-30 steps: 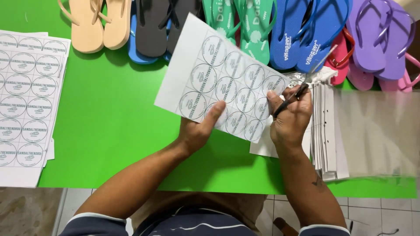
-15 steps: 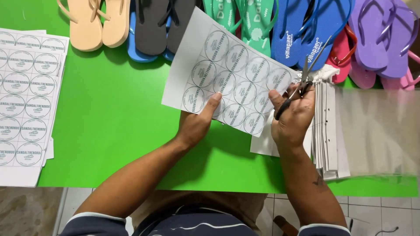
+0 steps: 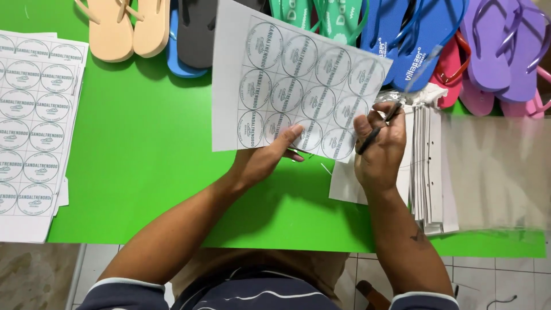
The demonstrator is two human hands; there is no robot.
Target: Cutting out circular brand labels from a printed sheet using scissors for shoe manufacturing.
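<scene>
Since the earlier frame you have lifted the sheet of round labels [image 3: 293, 86] higher and turned it, so its far edge now covers part of the sandals, and your right hand [image 3: 380, 150] has moved up with the scissors [image 3: 396, 103] to the right edge of the sheet.

Your left hand [image 3: 265, 158] grips the sheet at its near edge, thumb on top of the paper and fingers under it. The sheet is held above the green table [image 3: 149, 172], a little tilted. Your right hand is closed through the handles of the scissors; the blades point far and right and are blurred, so you cannot tell if they are open.

At the far side of the table lies a row of flip-flops: beige [image 3: 123, 26], dark grey [image 3: 198, 31], green [image 3: 338, 17], blue [image 3: 419, 40], red and purple [image 3: 505, 46]. At the left, a stack of the same label sheets [image 3: 31, 126] lies flat. At the right, just beside your right hand, there is a pile of white paper strips [image 3: 427, 166] and clear plastic bags [image 3: 499, 172].
</scene>
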